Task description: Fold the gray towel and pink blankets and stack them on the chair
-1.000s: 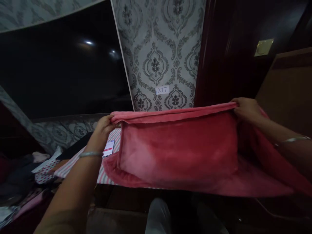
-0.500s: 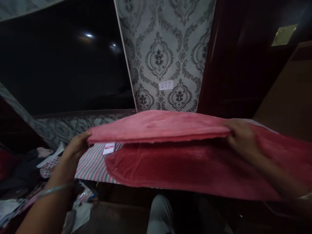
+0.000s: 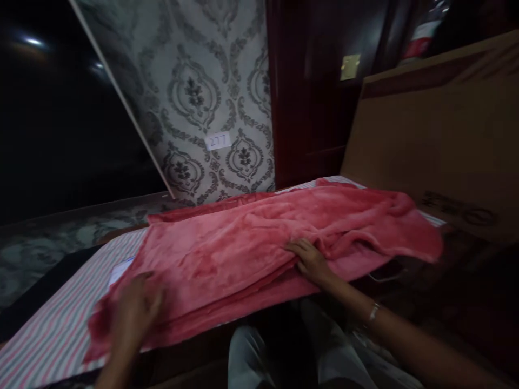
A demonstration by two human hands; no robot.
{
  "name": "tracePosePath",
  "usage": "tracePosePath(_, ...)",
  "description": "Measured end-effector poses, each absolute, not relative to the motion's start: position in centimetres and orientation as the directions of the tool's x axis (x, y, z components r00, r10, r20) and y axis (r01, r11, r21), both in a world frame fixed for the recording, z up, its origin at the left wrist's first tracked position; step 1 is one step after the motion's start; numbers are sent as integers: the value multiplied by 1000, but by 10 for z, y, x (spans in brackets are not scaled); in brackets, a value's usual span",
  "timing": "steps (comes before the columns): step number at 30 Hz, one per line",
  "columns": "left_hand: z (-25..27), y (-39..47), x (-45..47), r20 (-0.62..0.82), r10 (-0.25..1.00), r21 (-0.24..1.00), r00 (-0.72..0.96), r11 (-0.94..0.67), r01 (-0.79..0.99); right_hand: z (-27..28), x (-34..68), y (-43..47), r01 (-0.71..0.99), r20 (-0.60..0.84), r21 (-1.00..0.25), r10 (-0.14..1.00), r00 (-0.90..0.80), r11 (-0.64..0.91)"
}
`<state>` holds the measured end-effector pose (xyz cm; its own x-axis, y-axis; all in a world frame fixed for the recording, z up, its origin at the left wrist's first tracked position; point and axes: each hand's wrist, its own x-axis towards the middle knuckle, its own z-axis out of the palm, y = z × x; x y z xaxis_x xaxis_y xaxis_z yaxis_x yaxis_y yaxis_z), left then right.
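A pink plush blanket (image 3: 227,243) lies folded over in layers on a striped cloth (image 3: 81,292). Its near edge shows stacked folds, and loose wrinkles bunch toward the right. My left hand (image 3: 135,305), smeared by motion, is over the blanket's near left corner with thumb and fingers apart. My right hand (image 3: 312,263) rests on the upper layer close to the near edge, fingers stretched across the plush. A flat pale object (image 3: 120,270) with a bright face, perhaps a phone, is partly covered by the blanket's left side.
A large cardboard box (image 3: 430,135) stands at the right, with a bottle with a red label (image 3: 421,40) behind it. A dark screen (image 3: 68,124) hangs at the left. A paper label (image 3: 219,141) is on the patterned wall. My knees (image 3: 247,351) are below the near edge.
The raised pink layer has come down flat over the rest. Both hands have moved lower, the right one inward to the left. The view has swung right, bringing more of the box in.
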<state>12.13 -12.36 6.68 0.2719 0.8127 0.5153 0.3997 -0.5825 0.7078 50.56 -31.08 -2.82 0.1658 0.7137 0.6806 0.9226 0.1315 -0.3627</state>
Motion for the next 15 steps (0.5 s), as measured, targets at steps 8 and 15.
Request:
tracePosePath(8, -12, -189, 322, 458, 263, 58, 849, -962, 267, -3, 501, -339, 925, 659, -377, 717, 228, 52)
tracePosePath(15, -14, -166, 340, 538, 381, 232, 752, -925, 302, -18, 579, -427, 848, 711, -440, 462, 530, -296)
